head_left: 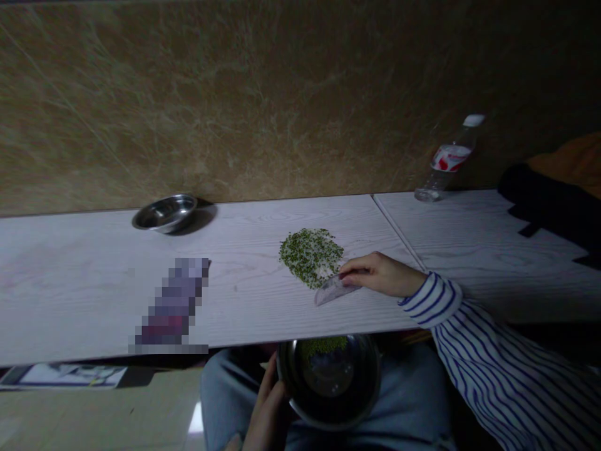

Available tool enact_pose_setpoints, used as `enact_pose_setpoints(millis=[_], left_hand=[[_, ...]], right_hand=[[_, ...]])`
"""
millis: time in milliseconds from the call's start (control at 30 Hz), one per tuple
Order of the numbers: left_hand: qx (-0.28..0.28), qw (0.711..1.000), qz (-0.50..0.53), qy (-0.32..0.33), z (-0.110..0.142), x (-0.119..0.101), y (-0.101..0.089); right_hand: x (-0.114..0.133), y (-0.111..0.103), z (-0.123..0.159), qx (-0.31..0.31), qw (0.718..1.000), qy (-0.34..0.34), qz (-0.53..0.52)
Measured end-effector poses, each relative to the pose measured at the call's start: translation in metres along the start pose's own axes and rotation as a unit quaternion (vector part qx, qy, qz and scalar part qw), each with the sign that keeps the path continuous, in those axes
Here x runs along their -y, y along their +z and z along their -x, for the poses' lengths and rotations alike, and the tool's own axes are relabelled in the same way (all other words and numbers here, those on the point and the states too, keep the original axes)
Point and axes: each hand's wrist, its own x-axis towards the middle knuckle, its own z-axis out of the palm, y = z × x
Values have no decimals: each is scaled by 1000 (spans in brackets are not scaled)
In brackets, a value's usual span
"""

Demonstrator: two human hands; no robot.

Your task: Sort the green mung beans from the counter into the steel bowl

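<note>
My right hand pinches a clear flat plastic piece with a rounded end; its exact kind I cannot make out. The piece stands on edge on the table, at the near right side of a spread patch of small green beans that look like mung beans. Below the table's front edge, my left hand is closed on the left rim of a steel bowl above my lap. Green beans lie in the bowl's far side; its far rim is partly hidden under the table edge.
A second steel bowl sits tilted near the wall at left. Closer to the front edge lies a pixelated flat object. A water bottle stands at the back right, beside dark and orange cloth. A seam crosses the table.
</note>
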Motion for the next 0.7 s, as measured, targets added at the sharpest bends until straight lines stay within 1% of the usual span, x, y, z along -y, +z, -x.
enact_pose_setpoints(millis=[67, 167, 233, 367, 533, 600, 700], left_hand=[[-5, 1000, 24, -12, 0, 0, 1], [-6, 999, 47, -20, -1, 0, 2], [-7, 998, 54, -14, -2, 1, 2], [-17, 997, 76, 3, -8, 4, 2], [-39, 996, 78, -14, -15, 6, 4], [-42, 996, 76, -22, -16, 5, 5], [-39, 996, 77, -17, -14, 4, 8]], right_hand=[[4, 5, -11, 1, 1000, -19, 22], [5, 7, -27, -28, 998, -30, 51], [2, 5, -36, -46, 997, -31, 60], [-6, 0, -52, -61, 996, -26, 59], [-11, -8, -63, -85, 995, -21, 40], [-11, -13, -65, -103, 994, -27, 40], [-10, -20, -69, -140, 988, -39, 53]])
